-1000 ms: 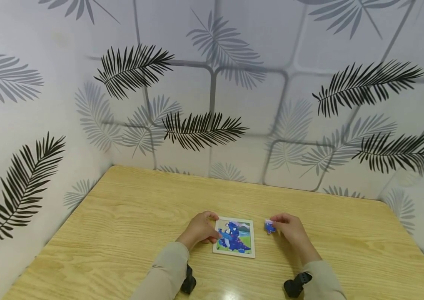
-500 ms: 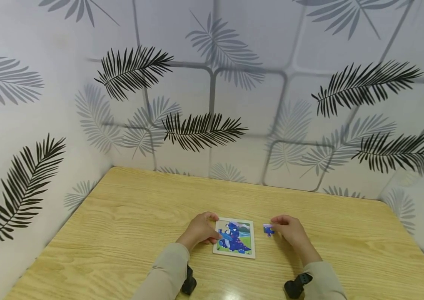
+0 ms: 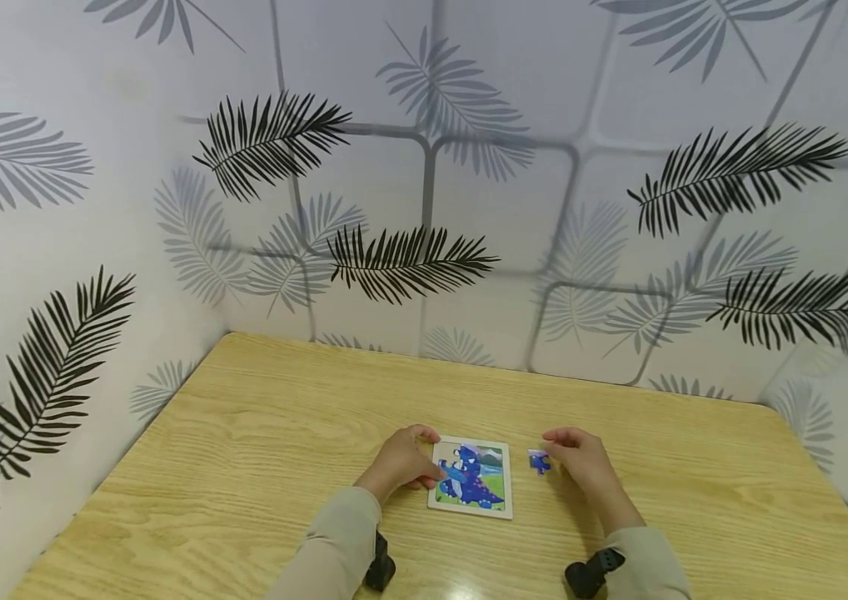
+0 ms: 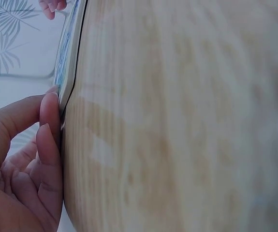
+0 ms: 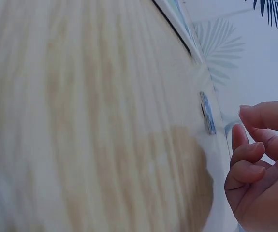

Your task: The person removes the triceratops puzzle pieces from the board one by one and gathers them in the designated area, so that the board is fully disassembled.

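Just left of a person's right hand, its loosely bent fingers holding nothing, a blue jigsaw piece lies on the table, farther from the left hand, which grips the puzzle tray by its left edge.

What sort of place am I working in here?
Probably the corner of an indoor room set up for tabletop work; I can't tell whose or what kind. A wood-grain table sits by leaf-patterned walls, and a child's picture puzzle lies on it.
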Motion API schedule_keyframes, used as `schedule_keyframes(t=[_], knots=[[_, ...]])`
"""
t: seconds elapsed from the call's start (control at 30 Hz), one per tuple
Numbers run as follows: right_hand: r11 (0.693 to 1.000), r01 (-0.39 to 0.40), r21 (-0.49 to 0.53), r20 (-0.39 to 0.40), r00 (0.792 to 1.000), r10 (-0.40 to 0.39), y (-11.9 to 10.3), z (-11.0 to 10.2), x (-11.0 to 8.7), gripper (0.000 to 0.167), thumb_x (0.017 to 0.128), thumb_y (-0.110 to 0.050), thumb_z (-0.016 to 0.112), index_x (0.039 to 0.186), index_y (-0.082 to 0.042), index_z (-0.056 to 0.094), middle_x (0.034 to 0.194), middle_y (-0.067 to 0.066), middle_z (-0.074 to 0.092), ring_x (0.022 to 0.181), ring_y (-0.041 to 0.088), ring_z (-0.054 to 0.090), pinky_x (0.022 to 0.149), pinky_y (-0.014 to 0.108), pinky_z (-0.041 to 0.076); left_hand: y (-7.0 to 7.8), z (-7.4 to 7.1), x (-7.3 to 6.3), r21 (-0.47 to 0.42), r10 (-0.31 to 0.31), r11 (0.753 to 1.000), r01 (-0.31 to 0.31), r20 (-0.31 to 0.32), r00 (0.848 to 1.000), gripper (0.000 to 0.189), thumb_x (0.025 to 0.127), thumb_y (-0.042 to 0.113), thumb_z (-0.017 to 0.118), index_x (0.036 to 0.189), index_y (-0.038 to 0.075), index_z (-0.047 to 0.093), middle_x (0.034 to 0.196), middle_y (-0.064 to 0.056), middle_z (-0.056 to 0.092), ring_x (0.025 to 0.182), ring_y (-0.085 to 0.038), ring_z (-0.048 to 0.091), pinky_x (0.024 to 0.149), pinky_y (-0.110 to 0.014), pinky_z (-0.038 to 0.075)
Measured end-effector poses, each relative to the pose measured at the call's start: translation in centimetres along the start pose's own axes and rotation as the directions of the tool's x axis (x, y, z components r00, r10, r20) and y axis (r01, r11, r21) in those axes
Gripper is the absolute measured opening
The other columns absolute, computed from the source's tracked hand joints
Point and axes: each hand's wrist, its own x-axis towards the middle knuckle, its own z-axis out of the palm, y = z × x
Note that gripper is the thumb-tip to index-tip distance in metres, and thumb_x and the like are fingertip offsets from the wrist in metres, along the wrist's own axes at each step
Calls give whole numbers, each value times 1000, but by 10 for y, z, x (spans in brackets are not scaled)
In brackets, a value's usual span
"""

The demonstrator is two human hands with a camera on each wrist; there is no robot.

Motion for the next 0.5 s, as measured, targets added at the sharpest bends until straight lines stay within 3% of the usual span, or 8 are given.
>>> schedule_keyframes(t=[0.5], knots=[[996,83,-14,116,990,-81,-34,52,1,16,90,-10,62,104,-3,66,95,6,58,88,20,49,73,28,41,1,1,0,-8,-15,1000,15,-4,1000,47,72,-1,79,112,11,57,58,-3,61,45,-9,57,42,-20,40]])
